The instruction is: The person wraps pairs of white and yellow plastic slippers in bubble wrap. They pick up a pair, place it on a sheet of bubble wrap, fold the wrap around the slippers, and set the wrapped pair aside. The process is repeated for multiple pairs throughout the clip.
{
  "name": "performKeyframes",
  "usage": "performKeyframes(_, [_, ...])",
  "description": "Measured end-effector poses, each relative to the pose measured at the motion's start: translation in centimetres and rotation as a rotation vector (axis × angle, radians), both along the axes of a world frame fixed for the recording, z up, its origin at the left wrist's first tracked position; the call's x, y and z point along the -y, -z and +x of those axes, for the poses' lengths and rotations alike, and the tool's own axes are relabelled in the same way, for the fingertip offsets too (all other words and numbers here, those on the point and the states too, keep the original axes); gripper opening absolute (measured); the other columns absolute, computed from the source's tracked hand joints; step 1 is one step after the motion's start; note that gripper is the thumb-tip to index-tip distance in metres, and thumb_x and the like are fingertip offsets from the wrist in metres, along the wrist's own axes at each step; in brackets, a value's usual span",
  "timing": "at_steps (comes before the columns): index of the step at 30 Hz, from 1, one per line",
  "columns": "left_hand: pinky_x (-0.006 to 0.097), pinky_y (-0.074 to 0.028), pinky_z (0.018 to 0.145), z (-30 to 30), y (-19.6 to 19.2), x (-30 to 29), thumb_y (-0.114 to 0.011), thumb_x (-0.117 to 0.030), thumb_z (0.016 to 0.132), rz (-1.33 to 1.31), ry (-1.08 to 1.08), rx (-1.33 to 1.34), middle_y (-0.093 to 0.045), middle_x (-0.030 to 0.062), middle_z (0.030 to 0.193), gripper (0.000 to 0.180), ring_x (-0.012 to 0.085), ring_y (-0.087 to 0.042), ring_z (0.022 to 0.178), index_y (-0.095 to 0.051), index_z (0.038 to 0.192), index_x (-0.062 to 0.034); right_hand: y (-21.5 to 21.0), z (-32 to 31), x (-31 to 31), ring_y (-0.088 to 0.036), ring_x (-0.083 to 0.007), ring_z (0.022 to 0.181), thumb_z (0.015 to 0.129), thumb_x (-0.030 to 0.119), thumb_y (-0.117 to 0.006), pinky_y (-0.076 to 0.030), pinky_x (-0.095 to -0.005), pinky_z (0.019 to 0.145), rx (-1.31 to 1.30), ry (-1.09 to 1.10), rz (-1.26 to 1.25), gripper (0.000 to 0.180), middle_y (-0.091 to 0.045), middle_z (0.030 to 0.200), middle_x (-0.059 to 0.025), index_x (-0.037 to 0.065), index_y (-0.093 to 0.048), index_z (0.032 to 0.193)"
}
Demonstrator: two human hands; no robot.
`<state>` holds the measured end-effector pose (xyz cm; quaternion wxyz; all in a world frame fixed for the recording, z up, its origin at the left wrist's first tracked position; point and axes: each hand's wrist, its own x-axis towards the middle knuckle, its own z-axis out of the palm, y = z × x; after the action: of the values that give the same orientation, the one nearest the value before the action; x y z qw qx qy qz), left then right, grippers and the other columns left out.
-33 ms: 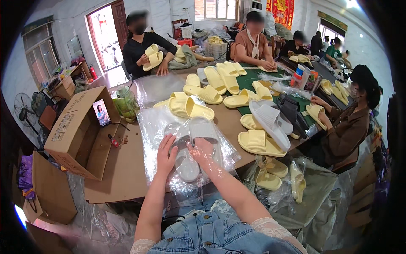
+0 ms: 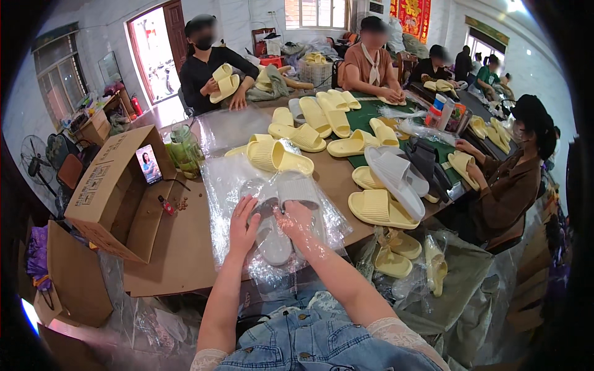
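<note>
Crinkled clear plastic bags veil the grey slippers under the left hand and right hand, blurring their outlines; both elbows are cut off by the lower edge.

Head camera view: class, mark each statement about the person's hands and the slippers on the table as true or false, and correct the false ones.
1. Both hands rest on grey slippers inside a clear plastic bag. True: left hand, right hand.
2. The slippers in the bag are yellow. False: they are grey; the yellow slippers lie loose further up the table.
3. A phone leans against the cardboard box, screen lit. True.
4. The right hand holds a pair of scissors. False: it lies flat on the bagged slippers.
5. The table is bare metal. False: the part in front of the person looks brown, like cardboard.
</note>
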<state>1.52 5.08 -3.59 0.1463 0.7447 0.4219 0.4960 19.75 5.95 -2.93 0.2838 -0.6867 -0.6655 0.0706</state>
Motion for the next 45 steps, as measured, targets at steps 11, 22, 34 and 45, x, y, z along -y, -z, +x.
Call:
performKeyframes(11, [0.045,-0.034,0.115,0.9,-0.9,0.2,-0.061,-0.014,0.093,-0.001,0.034,-0.008,-0.055,0.0170,0.144,0.040,0.0365,-0.046,0.138,-0.062,0.132,-0.0051,2.0,-0.4,0.0,-0.067,-0.0375,0.086,0.089,0.046,-0.065,-0.052,-0.0484,0.079,-0.077,-0.081,0.190,0.042,-0.068,0.088,-0.0182,0.004,-0.066,0.090])
performKeyframes(22, [0.045,-0.034,0.115,0.8,-0.2,0.0,-0.063,-0.019,0.094,0.002,0.000,0.002,-0.056,0.0166,0.143,0.040,0.0376,-0.046,0.138,-0.062,0.131,-0.0056,0.8,0.4,-0.1,-0.069,-0.0374,0.086,0.088,0.048,-0.066,-0.054,-0.0472,0.078,-0.034,-0.026,0.048,0.043,-0.071,0.091,-0.0188,0.004,-0.069,0.091])
performKeyframes(34, [0.046,-0.035,0.115,-0.1,-0.1,0.1,-0.062,-0.022,0.095,0.017,-0.016,-0.005,-0.054,0.0156,0.145,0.040,0.0373,-0.045,0.138,-0.061,0.132,-0.0069,-0.6,0.0,0.3,-0.069,-0.0366,0.089,0.089,0.045,-0.066,-0.053,-0.0468,0.081,0.000,-0.001,-0.029,0.042,-0.070,0.091,-0.0193,0.003,-0.069,0.089])
performKeyframes(45, [0.045,-0.034,0.116,0.0,-0.3,0.4,-0.062,-0.021,0.095,-0.001,-0.015,0.000,-0.054,0.0164,0.145,0.041,0.0370,-0.044,0.138,-0.061,0.133,-0.0061,-0.7,0.1,0.2,-0.070,-0.0359,0.091,0.094,0.049,-0.057,-0.054,-0.0479,0.080,0.023,-0.035,-0.084,0.047,-0.070,0.095,-0.0192,0.003,-0.069,0.093])
